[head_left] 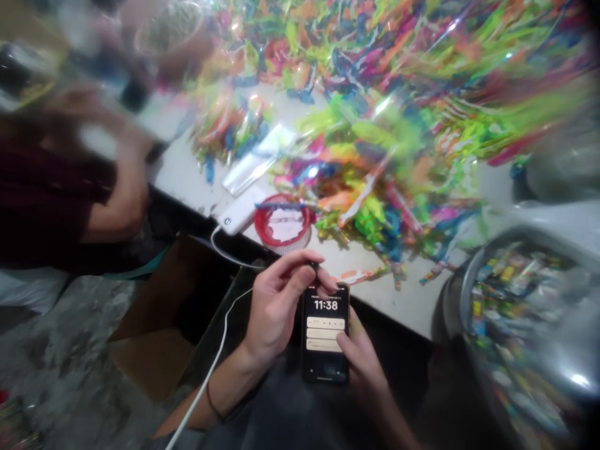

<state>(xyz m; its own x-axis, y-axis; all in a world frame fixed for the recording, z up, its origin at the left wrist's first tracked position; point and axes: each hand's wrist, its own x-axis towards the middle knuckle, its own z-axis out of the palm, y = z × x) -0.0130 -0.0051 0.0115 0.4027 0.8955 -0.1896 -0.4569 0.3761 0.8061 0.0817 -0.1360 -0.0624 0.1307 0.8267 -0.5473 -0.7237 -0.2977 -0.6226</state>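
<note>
Clasped in the right hand, a phone stands with its lit screen toward the viewer, reading 11:38 above a stack of pale panels, the thumb lying over the screen's edge. Just above the phone's top edge, the left hand brings thumb and fingers together in a pinch around a small dark piece, too blurred to identify. A thin dark band circles the left forearm, and a white cable runs up across it.

Beyond the hands, on a pale table, a red-rimmed basket holds white material. Just to its left lies a white device with a cord curving from its near end, and behind that a shiny, clear-looking flat case. Heaps of brightly colored strips, in green, orange, pink and blue, cover much of the tabletop, with a few stray strips near the front edge.

At right, a large round container holds many small multicolored pieces. At left, a second person's bent arm, in a dark sleeve, rests beside the table. Below, an open cardboard box sits on a stained gray floor.
</note>
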